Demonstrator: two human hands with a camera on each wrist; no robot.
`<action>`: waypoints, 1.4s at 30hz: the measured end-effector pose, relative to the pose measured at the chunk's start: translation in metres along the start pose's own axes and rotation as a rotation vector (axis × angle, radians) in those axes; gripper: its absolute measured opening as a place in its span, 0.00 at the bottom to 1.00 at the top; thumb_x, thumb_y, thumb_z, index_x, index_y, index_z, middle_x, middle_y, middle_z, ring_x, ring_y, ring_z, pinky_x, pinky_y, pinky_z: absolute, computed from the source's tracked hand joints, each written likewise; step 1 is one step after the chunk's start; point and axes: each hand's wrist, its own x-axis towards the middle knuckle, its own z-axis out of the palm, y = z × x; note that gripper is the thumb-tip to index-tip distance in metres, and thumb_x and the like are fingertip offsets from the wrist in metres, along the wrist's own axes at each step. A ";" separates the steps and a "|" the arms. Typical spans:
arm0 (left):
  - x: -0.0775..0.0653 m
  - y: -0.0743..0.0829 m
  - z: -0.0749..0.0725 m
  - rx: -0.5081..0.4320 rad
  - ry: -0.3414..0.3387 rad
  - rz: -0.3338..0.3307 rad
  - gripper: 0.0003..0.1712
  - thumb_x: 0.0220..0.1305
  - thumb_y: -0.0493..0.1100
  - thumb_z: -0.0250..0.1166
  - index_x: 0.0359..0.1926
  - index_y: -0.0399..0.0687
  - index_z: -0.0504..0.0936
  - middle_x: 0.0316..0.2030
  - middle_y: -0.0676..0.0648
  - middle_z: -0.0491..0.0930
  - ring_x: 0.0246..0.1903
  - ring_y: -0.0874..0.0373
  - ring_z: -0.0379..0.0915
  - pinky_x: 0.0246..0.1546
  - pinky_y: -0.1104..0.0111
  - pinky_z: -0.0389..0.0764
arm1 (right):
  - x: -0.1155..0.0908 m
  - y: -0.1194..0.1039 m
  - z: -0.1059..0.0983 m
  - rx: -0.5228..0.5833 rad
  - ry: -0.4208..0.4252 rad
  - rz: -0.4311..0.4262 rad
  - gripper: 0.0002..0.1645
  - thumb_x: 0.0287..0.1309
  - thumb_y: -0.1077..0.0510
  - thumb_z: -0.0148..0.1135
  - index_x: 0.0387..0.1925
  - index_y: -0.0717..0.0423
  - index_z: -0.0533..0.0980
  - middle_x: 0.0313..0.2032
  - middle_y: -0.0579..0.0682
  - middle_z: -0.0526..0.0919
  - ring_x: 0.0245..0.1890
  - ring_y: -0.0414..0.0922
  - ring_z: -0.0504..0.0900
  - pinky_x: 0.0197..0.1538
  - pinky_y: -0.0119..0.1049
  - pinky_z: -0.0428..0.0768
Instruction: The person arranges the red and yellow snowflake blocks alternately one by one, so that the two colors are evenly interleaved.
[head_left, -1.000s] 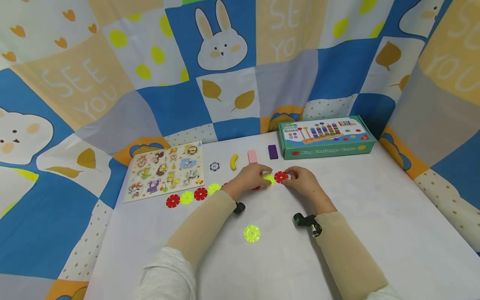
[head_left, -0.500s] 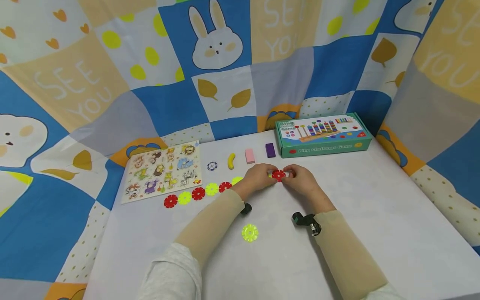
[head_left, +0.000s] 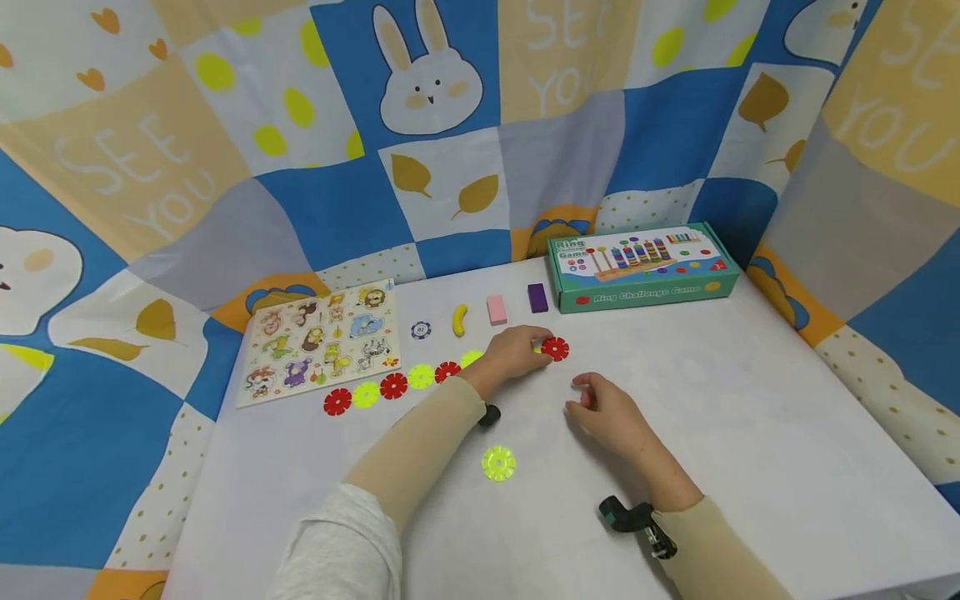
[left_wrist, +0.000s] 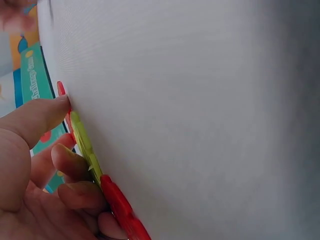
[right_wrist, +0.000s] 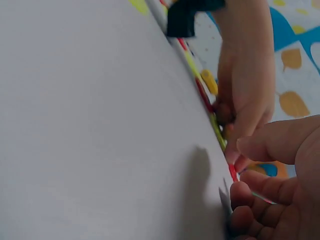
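Note:
My left hand (head_left: 516, 352) pinches the edge of a red notched plastic disc (head_left: 557, 348) at the right end of a row on the table. In the left wrist view, the thumb and index finger are on that red disc, and a yellow-green disc (left_wrist: 86, 142) adjoins it under the other fingers. The row alternates colours leftward, down to a red disc (head_left: 337, 402), partly hidden by the left hand and arm. My right hand (head_left: 611, 414) is in front of the row, fingers loosely bent and holding nothing. A single yellow-green disc (head_left: 498, 463) lies nearer me.
Behind the row are a round chip (head_left: 421, 330), a toy banana (head_left: 459, 320), a pink block (head_left: 497, 310) and a purple block (head_left: 537, 297). An animal puzzle board (head_left: 318, 342) lies left. A green game box (head_left: 645, 296) stands back right, before a patterned curtain (head_left: 450, 192).
My right hand has let go of the end red disc and drawn back toward me. The left hand moved slightly right along the row to that disc, uncovering discs behind it.

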 end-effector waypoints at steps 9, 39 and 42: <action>-0.001 0.001 -0.003 0.006 -0.011 -0.014 0.29 0.58 0.53 0.66 0.62 0.65 0.73 0.59 0.55 0.71 0.58 0.56 0.65 0.57 0.56 0.67 | -0.047 -0.018 0.040 -0.325 0.027 -0.236 0.15 0.50 0.51 0.68 0.41 0.49 0.80 0.24 0.39 0.68 0.25 0.37 0.67 0.30 0.33 0.70; -0.001 -0.002 0.001 0.007 -0.004 -0.002 0.26 0.59 0.52 0.66 0.60 0.65 0.73 0.58 0.55 0.72 0.55 0.56 0.66 0.56 0.54 0.67 | -0.059 -0.065 0.072 -0.130 -0.133 -0.372 0.13 0.56 0.56 0.65 0.36 0.49 0.68 0.19 0.37 0.68 0.19 0.35 0.67 0.26 0.31 0.68; -0.001 -0.002 0.001 0.009 -0.004 0.007 0.26 0.59 0.53 0.65 0.59 0.65 0.73 0.58 0.55 0.72 0.54 0.56 0.67 0.57 0.54 0.66 | -0.057 -0.067 0.056 -0.056 -0.216 -0.393 0.13 0.58 0.57 0.63 0.43 0.50 0.71 0.20 0.37 0.71 0.20 0.35 0.69 0.28 0.31 0.70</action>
